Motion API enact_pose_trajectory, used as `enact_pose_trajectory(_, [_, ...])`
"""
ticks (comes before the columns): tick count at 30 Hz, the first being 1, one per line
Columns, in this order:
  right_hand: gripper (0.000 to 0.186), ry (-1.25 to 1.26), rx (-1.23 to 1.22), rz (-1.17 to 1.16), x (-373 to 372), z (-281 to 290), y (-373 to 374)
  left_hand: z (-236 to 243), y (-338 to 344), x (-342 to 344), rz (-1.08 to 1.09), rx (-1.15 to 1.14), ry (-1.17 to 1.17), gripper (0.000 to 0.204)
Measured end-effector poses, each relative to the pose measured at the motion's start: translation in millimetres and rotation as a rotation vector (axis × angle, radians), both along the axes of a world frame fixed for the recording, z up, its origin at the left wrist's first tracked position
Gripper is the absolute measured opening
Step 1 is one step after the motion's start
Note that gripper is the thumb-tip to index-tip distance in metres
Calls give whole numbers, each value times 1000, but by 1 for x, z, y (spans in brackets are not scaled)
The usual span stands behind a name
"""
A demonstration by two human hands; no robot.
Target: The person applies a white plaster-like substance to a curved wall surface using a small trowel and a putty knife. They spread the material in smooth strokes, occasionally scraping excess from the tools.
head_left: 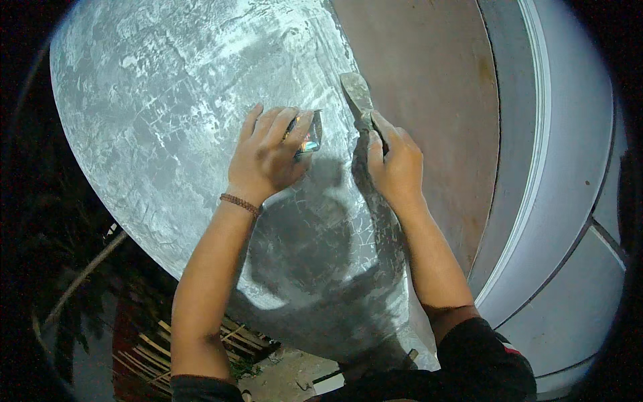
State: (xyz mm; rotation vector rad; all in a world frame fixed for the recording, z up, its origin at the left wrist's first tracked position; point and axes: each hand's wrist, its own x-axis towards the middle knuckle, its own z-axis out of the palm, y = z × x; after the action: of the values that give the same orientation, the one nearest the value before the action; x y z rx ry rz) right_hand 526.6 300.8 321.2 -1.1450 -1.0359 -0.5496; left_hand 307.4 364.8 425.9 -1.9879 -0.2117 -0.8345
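My left hand (pixel 268 151), with a brown bead bracelet (pixel 240 204) at its wrist, is closed around a small dark object with a shiny, colourful face (pixel 310 143). Its fingers hide much of that object, and its kind does not show. Beneath is a grey cement surface (pixel 167 127) with white smears and fine cracks. My right hand (pixel 398 164) grips a trowel by its handle, mostly hidden in the fingers. The narrow, pale-coated trowel blade (pixel 357 91) points away from me, along the cement's right edge, beside a smooth brown panel (pixel 429 80).
Right of the brown panel runs a pale curved moulding (pixel 536 134), then a grey panelled surface (pixel 569 295). Thin wooden slats (pixel 151 352) lie low at the left, near dark foliage and a pole (pixel 84 275). Shadows of my head and arms fall across the cement.
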Motion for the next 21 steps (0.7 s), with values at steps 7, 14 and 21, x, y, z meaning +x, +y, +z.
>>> enact_pose_trajectory(7, [36, -75, 99, -15, 15, 94, 29, 2, -3, 2, 82, -2, 9, 68])
enact_pose_trajectory(14, [36, -63, 33, -10, 2, 104, -4, 3, -3, 2, 63, -10, 6, 66])
enact_pose_trajectory(21, [36, -61, 40, -34, 8, 125, 1, 1, -2, 1, 33, 31, -4, 65])
